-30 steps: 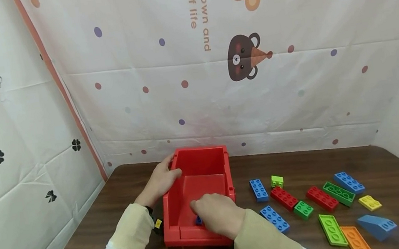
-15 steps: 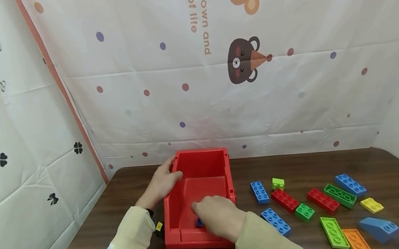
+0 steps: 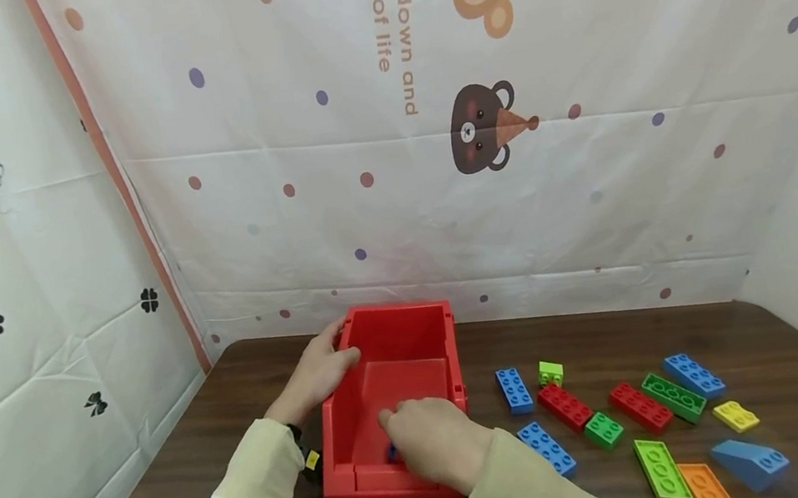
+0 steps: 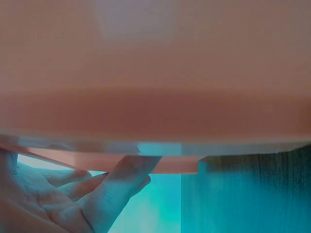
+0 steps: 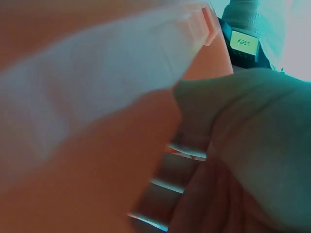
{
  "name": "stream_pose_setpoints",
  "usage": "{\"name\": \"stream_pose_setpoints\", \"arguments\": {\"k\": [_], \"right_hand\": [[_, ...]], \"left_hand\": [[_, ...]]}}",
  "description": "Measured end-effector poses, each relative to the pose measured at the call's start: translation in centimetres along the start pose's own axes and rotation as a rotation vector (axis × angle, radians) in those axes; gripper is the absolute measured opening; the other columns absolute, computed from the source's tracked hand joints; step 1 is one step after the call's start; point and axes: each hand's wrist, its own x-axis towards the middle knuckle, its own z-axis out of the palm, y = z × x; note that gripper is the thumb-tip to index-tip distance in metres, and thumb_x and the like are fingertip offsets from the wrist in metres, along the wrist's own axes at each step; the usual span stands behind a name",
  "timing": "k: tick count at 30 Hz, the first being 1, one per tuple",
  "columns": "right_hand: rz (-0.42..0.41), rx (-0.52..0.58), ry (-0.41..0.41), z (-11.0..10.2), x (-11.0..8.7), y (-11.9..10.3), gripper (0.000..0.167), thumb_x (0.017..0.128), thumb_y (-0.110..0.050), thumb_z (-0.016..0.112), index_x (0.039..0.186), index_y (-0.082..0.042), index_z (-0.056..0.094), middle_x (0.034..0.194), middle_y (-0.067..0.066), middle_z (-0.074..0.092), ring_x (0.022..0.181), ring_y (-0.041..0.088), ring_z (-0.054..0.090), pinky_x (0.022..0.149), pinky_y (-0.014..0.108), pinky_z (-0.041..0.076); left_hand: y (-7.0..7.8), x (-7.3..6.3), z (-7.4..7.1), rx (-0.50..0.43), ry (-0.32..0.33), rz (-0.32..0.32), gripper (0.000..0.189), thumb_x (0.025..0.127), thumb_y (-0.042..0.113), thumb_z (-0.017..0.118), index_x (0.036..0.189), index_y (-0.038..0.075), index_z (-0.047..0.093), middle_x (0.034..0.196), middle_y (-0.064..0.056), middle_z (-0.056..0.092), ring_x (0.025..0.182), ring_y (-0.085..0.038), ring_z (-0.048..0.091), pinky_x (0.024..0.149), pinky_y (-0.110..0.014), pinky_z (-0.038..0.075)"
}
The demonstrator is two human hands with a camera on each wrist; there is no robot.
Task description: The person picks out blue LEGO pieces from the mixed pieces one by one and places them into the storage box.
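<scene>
A red open-topped box (image 3: 406,372) stands on the table. My left hand (image 3: 316,369) grips its left side wall, thumb over the rim; the left wrist view shows that hand (image 4: 68,199) beside the wall. Down inside the box, near its low front wall, is my right hand (image 3: 435,438) with curled fingers. A small blue brick (image 3: 393,453) peeks out at these fingertips; most of it is hidden behind the hand. In the right wrist view, the curled fingers (image 5: 170,174) show, and the thumb runs up to the wall's edge.
Right of the box lie several loose bricks: blue (image 3: 514,390), red (image 3: 565,406), green (image 3: 603,429), lime (image 3: 663,471), orange (image 3: 706,486), a yellow piece (image 3: 735,416) and a blue sloped piece (image 3: 750,463). A printed cloth (image 3: 292,238) hangs behind the table.
The head view has shifted a little, so the box and bricks sit slightly lower in it. Both hands keep their places at the box.
</scene>
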Motion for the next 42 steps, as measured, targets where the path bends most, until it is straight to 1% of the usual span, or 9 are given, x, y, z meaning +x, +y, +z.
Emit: {"name": "stream_pose_setpoints", "arguments": {"k": [5,12,17,23,27,31,33,39,42], "right_hand": [[0.014,0.016,-0.049,-0.4,-0.2,-0.2,0.036,0.084,-0.023,0.089,0.115,-0.019,0.071,0.084,-0.006,0.06,0.07,0.008,0.054,0.069,0.022,0.054],[0.037,0.037,-0.058,-1.8,-1.0,-0.2,0.04,0.086,-0.028,0.087,0.122,-0.018,0.07,0.089,-0.006,0.062,0.072,0.008,0.056,0.068,0.023,0.056],[0.03,0.077,-0.013,-3.0,-1.7,0.1,0.039,0.088,-0.024,0.086,0.123,-0.016,0.07,0.094,-0.005,0.066,0.075,0.006,0.059,0.072,0.024,0.059],[0.01,0.115,0.039,-4.0,-2.4,0.6,0.026,0.095,-0.017,0.079,0.119,-0.015,0.07,0.095,-0.005,0.069,0.08,0.005,0.062,0.077,0.024,0.06],[-0.034,0.105,0.07,-4.5,-2.6,0.7,0.027,0.095,-0.013,0.078,0.12,-0.014,0.07,0.102,-0.003,0.072,0.088,0.006,0.065,0.082,0.025,0.06],[-0.064,0.103,0.106,-5.2,-3.1,0.8,0.033,0.091,-0.013,0.082,0.122,-0.013,0.07,0.107,-0.003,0.073,0.093,0.007,0.067,0.083,0.024,0.06],[-0.049,0.114,0.119,-5.6,-3.4,0.9,0.036,0.09,-0.014,0.084,0.123,-0.013,0.069,0.106,-0.003,0.072,0.092,0.008,0.067,0.081,0.024,0.06],[0.01,0.168,0.136,-6.8,-4.2,1.8,0.032,0.097,-0.02,0.077,0.126,-0.01,0.068,0.097,-0.004,0.066,0.082,0.007,0.062,0.077,0.027,0.059],[0.042,0.168,0.145,-7.2,-4.6,2.3,0.035,0.097,-0.021,0.077,0.129,-0.009,0.067,0.102,-0.001,0.068,0.085,0.01,0.064,0.08,0.031,0.06]], "left_hand": [[0.0,0.1,0.1,0.015,0.012,-0.005,0.071,0.096,0.009,0.056,0.163,0.005,0.035,0.139,-0.025,0.057,0.107,-0.038,0.067,0.081,-0.048,0.065],[-0.2,0.3,0.3,0.012,0.018,0.0,0.069,0.097,0.009,0.055,0.163,0.005,0.036,0.14,-0.025,0.058,0.108,-0.041,0.068,0.081,-0.048,0.065],[-0.3,0.2,0.3,0.008,0.015,0.002,0.069,0.097,0.008,0.055,0.163,0.004,0.035,0.141,-0.026,0.057,0.11,-0.045,0.067,0.081,-0.049,0.065],[-0.3,0.2,0.2,0.011,0.009,0.002,0.068,0.098,0.008,0.055,0.163,0.004,0.035,0.141,-0.026,0.057,0.109,-0.045,0.067,0.083,-0.05,0.064],[-0.3,-0.2,0.0,0.005,0.006,0.0,0.07,0.098,0.008,0.057,0.163,0.004,0.034,0.14,-0.026,0.057,0.107,-0.045,0.068,0.081,-0.051,0.065],[-0.3,-0.5,-0.3,-0.005,0.006,0.004,0.07,0.098,0.008,0.058,0.163,0.004,0.033,0.139,-0.027,0.057,0.105,-0.045,0.069,0.08,-0.052,0.065],[-0.2,-0.5,-0.3,-0.003,-0.001,0.015,0.07,0.098,0.008,0.058,0.164,0.004,0.033,0.14,-0.027,0.057,0.106,-0.045,0.068,0.079,-0.051,0.065],[0.0,-0.4,-0.1,-0.007,-0.009,0.015,0.072,0.097,0.009,0.062,0.163,0.004,0.033,0.141,-0.027,0.056,0.107,-0.045,0.068,0.078,-0.051,0.065],[0.0,-0.3,0.1,-0.002,-0.006,0.021,0.071,0.097,0.009,0.062,0.163,0.004,0.034,0.14,-0.027,0.056,0.107,-0.045,0.069,0.077,-0.05,0.065]]}}
